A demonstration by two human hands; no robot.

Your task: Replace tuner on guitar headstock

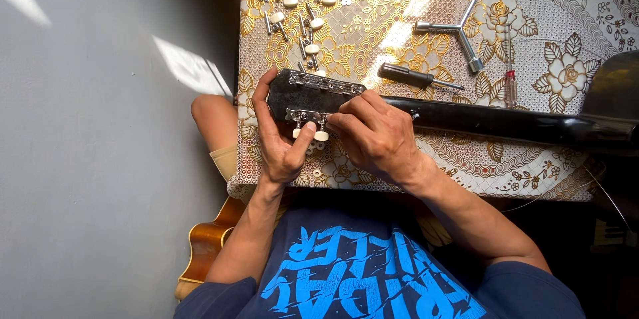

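A tabletop under a gold flowered cloth carries a black guitar headstock, laid flat for support. It is gripped by the left hand, while the right hand pinches its tuning pegs. A screwdriver lies near.

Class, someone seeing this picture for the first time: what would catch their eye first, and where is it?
At the centre, the black guitar headstock lies on the gold floral tablecloth, gripped by the left hand while the right hand works at its tuning pegs. Beyond it lie loose tuning pegs top left, a black-handled screwdriver and a three-armed metal wrench.
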